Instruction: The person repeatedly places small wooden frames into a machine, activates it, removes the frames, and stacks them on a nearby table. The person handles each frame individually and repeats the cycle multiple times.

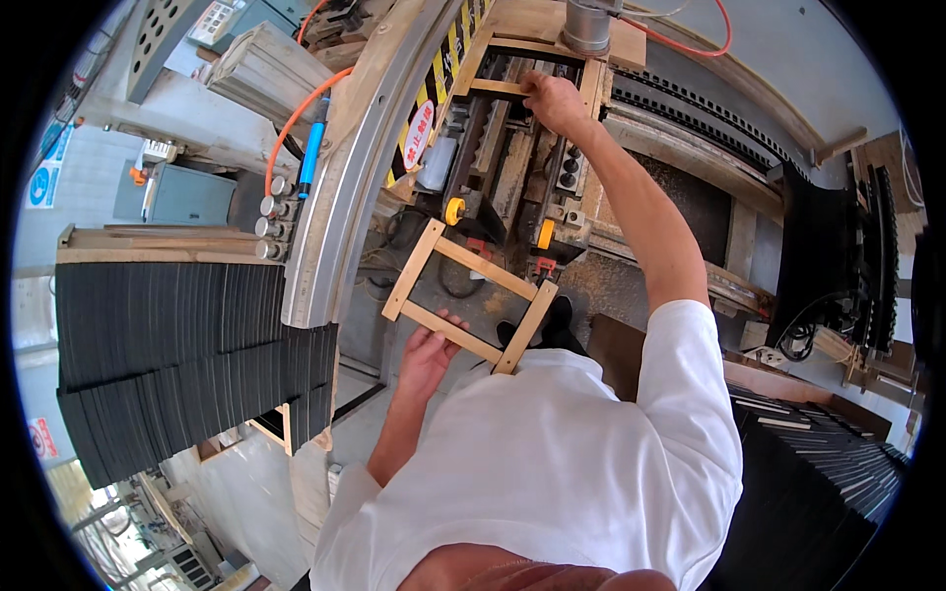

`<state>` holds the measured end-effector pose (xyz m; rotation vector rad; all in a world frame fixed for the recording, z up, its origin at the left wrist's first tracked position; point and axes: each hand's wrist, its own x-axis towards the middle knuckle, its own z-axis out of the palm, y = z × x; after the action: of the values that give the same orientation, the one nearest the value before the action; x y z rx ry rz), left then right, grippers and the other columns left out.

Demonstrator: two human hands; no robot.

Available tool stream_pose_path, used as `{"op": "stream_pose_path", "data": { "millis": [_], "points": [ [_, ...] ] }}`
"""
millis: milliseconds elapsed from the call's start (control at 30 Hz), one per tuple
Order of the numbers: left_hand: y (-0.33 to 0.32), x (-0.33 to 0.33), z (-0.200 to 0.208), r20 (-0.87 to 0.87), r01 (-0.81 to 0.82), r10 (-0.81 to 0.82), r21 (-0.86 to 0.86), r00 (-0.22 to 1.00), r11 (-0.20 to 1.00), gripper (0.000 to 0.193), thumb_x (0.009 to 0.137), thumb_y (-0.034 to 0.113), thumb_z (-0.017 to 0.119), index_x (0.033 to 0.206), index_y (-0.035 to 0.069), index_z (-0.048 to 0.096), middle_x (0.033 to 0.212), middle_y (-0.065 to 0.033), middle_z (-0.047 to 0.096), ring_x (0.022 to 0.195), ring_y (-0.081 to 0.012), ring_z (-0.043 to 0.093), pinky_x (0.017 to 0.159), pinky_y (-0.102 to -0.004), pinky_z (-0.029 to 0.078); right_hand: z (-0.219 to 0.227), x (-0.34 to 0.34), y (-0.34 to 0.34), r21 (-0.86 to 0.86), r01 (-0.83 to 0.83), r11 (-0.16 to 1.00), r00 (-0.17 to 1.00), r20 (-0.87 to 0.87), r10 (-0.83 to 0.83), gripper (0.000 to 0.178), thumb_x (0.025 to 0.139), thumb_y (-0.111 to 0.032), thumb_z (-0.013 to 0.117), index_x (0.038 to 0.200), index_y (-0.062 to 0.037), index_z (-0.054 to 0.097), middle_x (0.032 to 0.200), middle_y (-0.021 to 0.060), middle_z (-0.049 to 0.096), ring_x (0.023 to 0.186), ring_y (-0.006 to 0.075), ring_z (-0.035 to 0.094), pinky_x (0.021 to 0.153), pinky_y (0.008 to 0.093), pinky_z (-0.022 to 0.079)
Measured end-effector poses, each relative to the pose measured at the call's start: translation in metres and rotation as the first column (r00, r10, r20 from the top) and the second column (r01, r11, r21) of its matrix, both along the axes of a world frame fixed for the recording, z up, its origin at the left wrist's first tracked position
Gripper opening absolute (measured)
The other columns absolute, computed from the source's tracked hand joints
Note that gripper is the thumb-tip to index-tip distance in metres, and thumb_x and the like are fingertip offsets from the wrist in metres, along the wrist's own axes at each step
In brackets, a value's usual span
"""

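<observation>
your left hand (426, 357): fingers bent round the near bar of a pale, open, rectangular wooden frame (485, 268), gripping it. most of that frame lies ahead of those fingers; its right end comes close to your white cloth shirt (552, 443)

your right hand (557, 101): fingers curled at the right end of the near bar of a second pale wooden frame (499, 87), which lies in the machine. thumb hidden; pinch or mere touch, cannot tell

handling, by judgement: move the second frame square, its bar in line with the machine, as a one-ended push or pull may skew it. with the left fingers off-centre on their bar, a firm wrist should stop the far corners from swinging

edges: a grey metal cylinder (588, 28) stands just beyond and right of the right fingers, so a low wrist looks safest there. a yellow-and-black striped strip (458, 59) runs left of them. two yellow round knobs (454, 211) (546, 233) sit between your two hands, near the held frame's far bar. a long silver metal beam (345, 197) bounds the left fingers' outer side

room: the gap between left fingers and beam looks the freer one; rightward, your own body crowds the frame
</observation>
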<state>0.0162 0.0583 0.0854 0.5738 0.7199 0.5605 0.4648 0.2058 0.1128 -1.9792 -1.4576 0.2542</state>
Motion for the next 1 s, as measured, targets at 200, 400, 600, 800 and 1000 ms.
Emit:
{"op": "stream_pose_path", "data": {
  "millis": [200,400,600,800,1000],
  "points": [
    [0.000,-0.026,-0.015,-0.046,-0.028,0.027,-0.030,0.999,0.999,0.034,0.095,0.004,0.048,0.128,0.000,0.047,0.123,-0.0127,0.056,0.120,-0.0295,0.053,0.103,-0.0420,0.043,-0.013,0.004,0.003,0.136,-0.025,0.990,0.998,0.052,0.018,0.020,0.078,-0.011,0.065,0.097,-0.0076,0.063,0.086,0.0156,0.068,0.085,0.0368,0.064,0.078,0.0449,0.050],
    [0.006,-0.025,-0.033,-0.106,-0.106,0.101,-0.049,0.989,0.993,0.031,0.094,0.009,0.053,0.124,0.001,0.051,0.119,-0.0111,0.059,0.117,-0.0286,0.056,0.101,-0.0415,0.045,-0.017,0.011,0.003,0.097,-0.206,0.974,0.958,0.225,0.180,0.025,0.080,-0.011,0.064,0.101,-0.0047,0.054,0.080,0.0190,0.066,0.085,0.0384,0.063,0.080,0.0465,0.046],
    [-0.009,-0.021,-0.045,-0.136,-0.170,0.162,-0.048,0.977,0.984,0.030,0.093,0.011,0.056,0.120,0.000,0.053,0.118,-0.0115,0.060,0.115,-0.0284,0.057,0.100,-0.0424,0.045,-0.017,0.011,0.000,0.075,-0.221,0.972,0.936,0.296,0.190,0.026,0.079,-0.010,0.062,0.102,-0.0048,0.052,0.080,0.0192,0.066,0.085,0.0381,0.063,0.079,0.0468,0.046],
    [-0.030,-0.019,-0.068,-0.165,-0.243,0.225,-0.101,0.960,0.965,0.030,0.092,0.013,0.057,0.118,-0.001,0.055,0.116,-0.0111,0.061,0.113,-0.0274,0.058,0.099,-0.0419,0.047,-0.013,0.012,0.001,0.114,-0.200,0.973,0.954,0.251,0.167,0.026,0.078,-0.006,0.055,0.104,-0.0031,0.053,0.084,0.0204,0.066,0.087,0.0388,0.063,0.079,0.0471,0.047],
    [-0.030,-0.016,-0.080,-0.193,-0.256,0.235,-0.095,0.953,0.962,0.029,0.092,0.013,0.054,0.118,-0.001,0.055,0.115,-0.0108,0.062,0.112,-0.0267,0.059,0.097,-0.0401,0.047,-0.006,0.009,0.001,0.037,-0.237,0.971,0.944,0.245,0.222,0.029,0.077,-0.004,0.056,0.106,-0.0027,0.053,0.093,0.0212,0.065,0.094,0.0375,0.062,0.083,0.0471,0.045]
  ]
}}
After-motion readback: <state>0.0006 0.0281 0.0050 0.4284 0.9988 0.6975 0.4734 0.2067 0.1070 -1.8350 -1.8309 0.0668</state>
